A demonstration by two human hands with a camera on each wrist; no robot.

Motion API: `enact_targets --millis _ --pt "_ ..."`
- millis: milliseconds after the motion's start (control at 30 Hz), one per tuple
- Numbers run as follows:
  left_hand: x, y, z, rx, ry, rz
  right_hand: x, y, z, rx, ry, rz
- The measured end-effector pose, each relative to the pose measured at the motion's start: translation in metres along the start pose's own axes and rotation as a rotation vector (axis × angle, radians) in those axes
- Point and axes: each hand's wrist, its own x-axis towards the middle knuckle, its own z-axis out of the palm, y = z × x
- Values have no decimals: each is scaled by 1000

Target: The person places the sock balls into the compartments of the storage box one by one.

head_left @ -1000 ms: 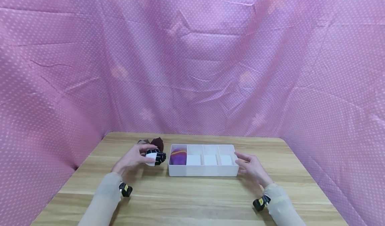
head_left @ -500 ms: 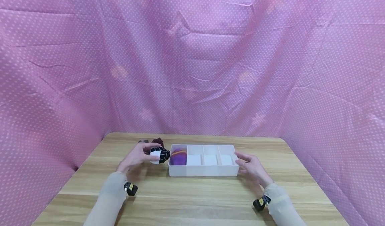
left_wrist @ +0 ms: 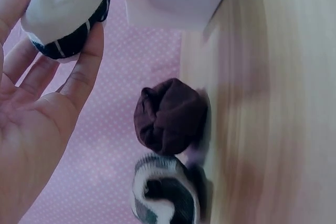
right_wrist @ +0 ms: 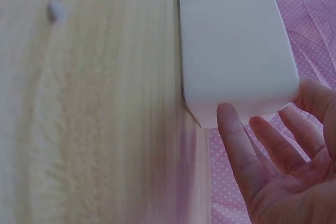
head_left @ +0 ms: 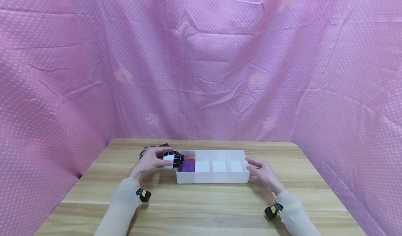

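A balled black-and-white sock (head_left: 173, 159) with thin grid lines is in my left hand (head_left: 151, 161), pinched between thumb and fingers. In the head view it overlaps the left end of a white divided box (head_left: 213, 178). The box's leftmost compartment holds a purple balled sock (head_left: 187, 165) with an orange stripe. My right hand (head_left: 264, 174) rests its fingertips on the box's right end. In the right wrist view its fingers (right_wrist: 231, 124) lie extended against that white end wall.
Behind my left hand, a dark brown balled sock (left_wrist: 169, 116) and a grey-and-white patterned sock ball (left_wrist: 165, 192) lie on the wooden table (head_left: 201, 208). Pink dotted cloth (head_left: 201, 72) hangs around the table's back and sides.
My left hand has moved right with the black-and-white sock, from beside the box to over its left edge. My right hand stays at the box's right end.
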Motion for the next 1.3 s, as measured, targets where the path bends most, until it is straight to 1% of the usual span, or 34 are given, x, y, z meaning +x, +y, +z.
enact_targets --millis 167,233,333,367,467,567,733,833,967,1133,1233,1300 --pt "7 7 7 -12 -16 20 -1 -1 -1 -29 -1 -5" --pt "9 10 10 -38 -28 19 -2 -1 -1 -45 -1 0" --pt "12 15 15 -37 -35 18 -4 -3 -1 -67 0 5" --pt "13 18 17 -46 -40 13 -4 -2 -1 -69 2 6" --pt "17 23 22 -41 -61 23 -3 -2 -2 -74 8 7" --pt "20 27 27 -58 -83 26 -3 -2 -3 -80 11 0" --pt "25 29 36 -100 -73 15 -5 -1 -3 -61 5 -6" --pt "27 27 43 -92 -73 20 -7 2 -3 -46 8 -3" --pt "27 27 51 -69 -73 32 -7 5 -1 -55 9 -9" --pt "27 34 58 -70 -61 46 -5 3 0 -58 11 -14" --pt "28 37 62 -71 -67 48 -5 1 -1 -50 17 -4" --pt "30 38 64 -80 -76 54 -4 0 -2 -38 7 -2"
